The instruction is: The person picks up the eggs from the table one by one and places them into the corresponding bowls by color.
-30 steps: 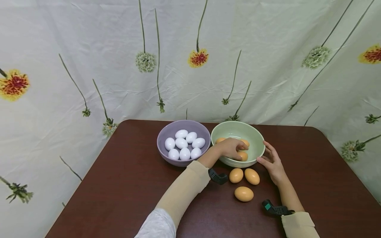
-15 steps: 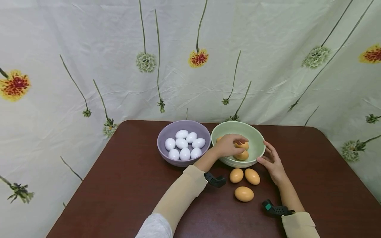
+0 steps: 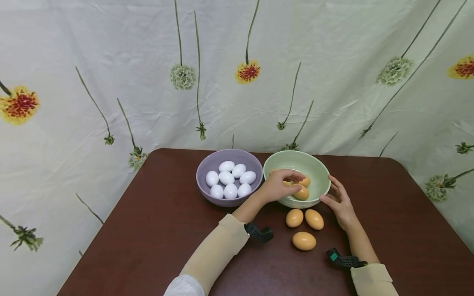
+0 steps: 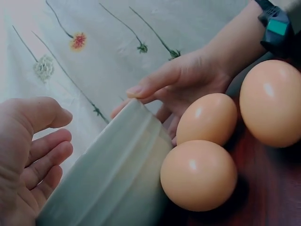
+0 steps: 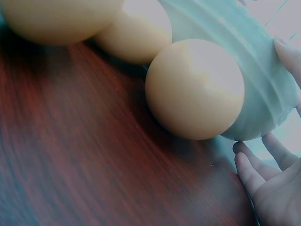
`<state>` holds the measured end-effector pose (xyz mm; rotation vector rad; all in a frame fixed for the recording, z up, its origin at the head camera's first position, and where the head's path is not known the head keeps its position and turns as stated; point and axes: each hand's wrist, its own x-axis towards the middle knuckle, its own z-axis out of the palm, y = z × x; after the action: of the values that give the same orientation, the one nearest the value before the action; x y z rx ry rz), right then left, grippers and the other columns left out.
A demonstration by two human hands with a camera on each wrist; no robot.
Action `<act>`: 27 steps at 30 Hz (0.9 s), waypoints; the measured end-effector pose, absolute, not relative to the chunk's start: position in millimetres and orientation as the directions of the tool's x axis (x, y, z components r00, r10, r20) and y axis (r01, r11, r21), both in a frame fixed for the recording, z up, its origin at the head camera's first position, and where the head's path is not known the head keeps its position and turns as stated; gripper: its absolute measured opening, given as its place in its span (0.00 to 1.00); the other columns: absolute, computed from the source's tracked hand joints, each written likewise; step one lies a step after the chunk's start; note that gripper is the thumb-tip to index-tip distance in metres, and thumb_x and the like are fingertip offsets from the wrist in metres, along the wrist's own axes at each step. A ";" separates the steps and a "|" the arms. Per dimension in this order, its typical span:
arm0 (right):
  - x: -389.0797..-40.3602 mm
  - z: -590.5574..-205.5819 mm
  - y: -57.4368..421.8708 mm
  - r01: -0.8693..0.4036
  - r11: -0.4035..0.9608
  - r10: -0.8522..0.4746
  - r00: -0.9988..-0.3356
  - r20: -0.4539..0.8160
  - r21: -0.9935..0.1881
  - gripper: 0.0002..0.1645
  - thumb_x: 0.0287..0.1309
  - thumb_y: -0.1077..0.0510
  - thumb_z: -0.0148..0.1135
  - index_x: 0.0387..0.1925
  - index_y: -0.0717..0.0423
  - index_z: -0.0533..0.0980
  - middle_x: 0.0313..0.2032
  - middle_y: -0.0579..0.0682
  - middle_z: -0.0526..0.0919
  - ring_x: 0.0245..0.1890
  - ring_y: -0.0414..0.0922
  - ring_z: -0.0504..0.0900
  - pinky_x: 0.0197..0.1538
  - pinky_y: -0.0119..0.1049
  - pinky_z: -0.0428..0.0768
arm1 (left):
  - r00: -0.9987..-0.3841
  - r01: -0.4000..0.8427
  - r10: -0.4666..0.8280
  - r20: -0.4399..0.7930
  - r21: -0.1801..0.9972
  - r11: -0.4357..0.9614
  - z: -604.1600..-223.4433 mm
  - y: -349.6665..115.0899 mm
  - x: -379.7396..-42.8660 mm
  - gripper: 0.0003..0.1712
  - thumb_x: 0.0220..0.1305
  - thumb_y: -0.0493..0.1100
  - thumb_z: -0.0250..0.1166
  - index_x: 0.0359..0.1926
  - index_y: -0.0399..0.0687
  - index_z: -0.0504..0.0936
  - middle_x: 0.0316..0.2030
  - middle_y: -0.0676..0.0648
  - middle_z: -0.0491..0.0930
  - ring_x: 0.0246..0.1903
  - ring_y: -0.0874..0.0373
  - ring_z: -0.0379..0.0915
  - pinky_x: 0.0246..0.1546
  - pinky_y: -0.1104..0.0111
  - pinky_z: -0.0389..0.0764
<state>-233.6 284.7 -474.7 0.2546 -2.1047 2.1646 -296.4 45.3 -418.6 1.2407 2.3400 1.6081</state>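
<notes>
In the head view, brown eggs (image 3: 301, 193) lie inside a pale green bowl (image 3: 319, 170). My left hand (image 3: 275, 187) hangs over the bowl's left near rim, thumb and fingers loosely bent with nothing between them; it partly hides the eggs. At the bowl's right side, my right hand (image 3: 340, 207) holds the wall, thumb at the rim and fingers spread along the outside. The left wrist view shows that thumb right on the rim of the bowl (image 4: 117, 174). Three more brown eggs, one of them this nearest egg (image 3: 304, 241), lie on the table before the bowl.
Left of the green bowl, close against it, stands a purple bowl (image 3: 207, 164) with several white eggs (image 3: 226, 177). Both are near the back of the dark red-brown table (image 3: 155, 222). A flower-patterned cloth (image 3: 148, 82) hangs behind. Each wrist wears a black strap (image 3: 346, 260).
My left hand has risen from inside the green bowl and drawn back left, uncovering more of the brown eggs. The right hand stays at the bowl's side.
</notes>
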 end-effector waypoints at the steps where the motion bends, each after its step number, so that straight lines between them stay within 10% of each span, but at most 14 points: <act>1: -233.5 -474.6 284.6 -0.196 -0.034 -0.037 -0.980 0.197 -0.980 0.40 0.64 0.69 0.56 0.73 0.46 0.57 0.62 0.52 0.58 0.48 0.35 0.77 0.49 0.24 0.74 | -0.676 0.582 0.628 0.384 0.801 0.136 -418.8 44.1 -295.1 0.17 0.62 0.37 0.67 0.53 0.37 0.82 0.48 0.41 0.83 0.46 0.61 0.78 0.54 0.65 0.75; 9: -232.6 -474.1 283.8 -0.196 -0.031 -0.035 -0.980 0.197 -0.980 0.40 0.64 0.69 0.56 0.73 0.47 0.56 0.64 0.56 0.57 0.48 0.36 0.77 0.49 0.24 0.74 | -0.636 0.613 0.660 0.399 0.781 0.118 -419.6 36.7 -286.5 0.17 0.62 0.36 0.68 0.51 0.36 0.82 0.48 0.40 0.83 0.46 0.62 0.77 0.51 0.73 0.73; 19: -234.5 -474.2 283.6 -0.202 -0.024 -0.042 -0.978 0.203 -0.979 0.41 0.65 0.70 0.55 0.74 0.50 0.54 0.67 0.64 0.53 0.49 0.37 0.76 0.49 0.24 0.74 | -0.588 0.611 0.692 0.419 0.791 0.039 -421.2 33.2 -267.5 0.16 0.61 0.35 0.67 0.50 0.32 0.81 0.46 0.37 0.82 0.47 0.48 0.79 0.52 0.54 0.76; 27: -234.1 -474.8 284.1 -0.205 -0.024 -0.042 -0.978 0.206 -0.978 0.40 0.65 0.70 0.55 0.74 0.49 0.55 0.67 0.65 0.52 0.48 0.37 0.77 0.49 0.24 0.74 | -0.542 0.672 0.700 0.465 0.740 0.028 -424.1 31.4 -251.7 0.17 0.58 0.34 0.69 0.50 0.35 0.82 0.46 0.42 0.83 0.46 0.64 0.77 0.51 0.73 0.74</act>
<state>-234.1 284.1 -474.8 0.2689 -2.1107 2.1524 -251.7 31.4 -424.1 1.4896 2.2327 1.5789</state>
